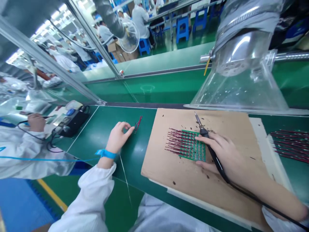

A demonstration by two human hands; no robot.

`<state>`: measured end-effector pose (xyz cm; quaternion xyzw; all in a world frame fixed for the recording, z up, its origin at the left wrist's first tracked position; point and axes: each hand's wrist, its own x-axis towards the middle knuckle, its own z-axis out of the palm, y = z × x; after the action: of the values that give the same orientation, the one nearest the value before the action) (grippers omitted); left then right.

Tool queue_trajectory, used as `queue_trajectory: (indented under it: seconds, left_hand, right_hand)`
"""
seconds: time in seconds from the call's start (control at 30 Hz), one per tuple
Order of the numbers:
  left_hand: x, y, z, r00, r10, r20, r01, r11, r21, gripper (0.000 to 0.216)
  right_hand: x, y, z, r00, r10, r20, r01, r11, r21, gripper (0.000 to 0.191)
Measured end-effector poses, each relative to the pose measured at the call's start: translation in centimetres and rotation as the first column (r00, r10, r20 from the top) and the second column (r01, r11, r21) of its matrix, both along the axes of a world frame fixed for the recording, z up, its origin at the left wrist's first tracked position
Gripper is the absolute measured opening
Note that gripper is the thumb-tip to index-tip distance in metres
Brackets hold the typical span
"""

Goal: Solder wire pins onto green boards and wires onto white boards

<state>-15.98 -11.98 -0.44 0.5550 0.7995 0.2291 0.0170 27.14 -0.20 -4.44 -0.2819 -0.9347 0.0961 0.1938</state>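
My left hand (118, 137), with a blue wrist strap (106, 154), is over the green bench to the left of the cardboard. Its thumb and forefinger are pinched at a few short dark-red wires (138, 123). A black-handled soldering iron (216, 161) lies in the grip of my right hand (225, 154), its metal tip pointing away from me. Under that hand is a green circuit board panel (193, 146) with rows of solder points. Dark-red wires (175, 141) stick out from its left side. My right forefinger and thumb reach along the panel's right side.
Brown cardboard (164, 170) with dark specks lies beneath the panel. More red-wired boards (292, 145) are at the right. A clear fume hood (238, 87) hangs behind the cardboard. A co-worker's hand (36, 122) and a black soldering station (73, 120) are at the left.
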Motion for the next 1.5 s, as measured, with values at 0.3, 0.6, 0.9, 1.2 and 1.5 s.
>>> queue_trajectory:
  seconds: [0.3,0.6,0.9,1.2,1.5]
  left_hand:
    - [0.6,-4.7,-0.1,0.994,0.112,0.006,-0.109,0.976,-0.186,0.019]
    - [0.7,-2.6,0.6,0.991,0.101,0.09,-0.076,0.965,-0.253,0.003]
    - [10.5,3.7,1.4,0.788,-0.428,0.442,0.507,0.859,-0.072,0.007]
    - [16.1,11.8,1.6,0.556,-0.682,0.475,0.769,0.639,0.017,0.035]
    - [17.7,12.3,-0.5,0.506,-0.729,0.461,0.82,0.572,0.002,0.018]
  right_hand:
    - [-0.5,2.2,0.5,0.991,-0.044,-0.123,0.035,0.997,-0.068,0.065]
    - [0.2,2.6,0.7,0.981,-0.05,-0.188,0.048,0.999,-0.019,0.059]
    - [1.8,1.3,2.6,0.878,-0.239,-0.415,0.175,0.967,-0.187,0.024]
    - [2.9,0.9,2.4,0.765,-0.44,-0.471,0.197,0.855,-0.479,0.035]
    - [2.6,-0.4,2.9,0.628,-0.53,-0.571,0.184,0.813,-0.552,0.029]
